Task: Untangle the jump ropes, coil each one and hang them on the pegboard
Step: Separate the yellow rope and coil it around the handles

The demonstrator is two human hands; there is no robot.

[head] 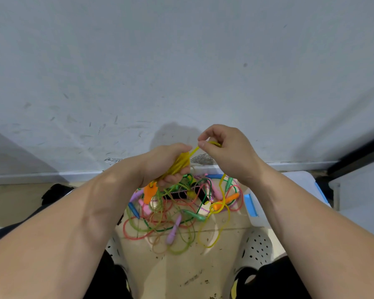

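Rope tangle point(194, 214) on floor point(192, 268), before wall point(181, 61)

No text, label or number seems readable anywhere in this view.

One head-worn wide-angle camera looks forward and down, close over left hand point(167, 164) and right hand point(228, 151), facing a wall point(181, 61).

I see a scuffed grey-white wall point(181, 61) filling the upper view, with a pale baseboard point(41, 175) along the far edge of the beige floor point(181, 266). Dark crumbs point(194, 277) lie scattered on the floor near me. White perforated plastic point(257, 244) flanks that patch. Toward the right edge sits a white box with blue trim point(307, 184), and a black bar point(358, 154) runs above it. A dark object point(54, 193) I cannot identify lies at the left.
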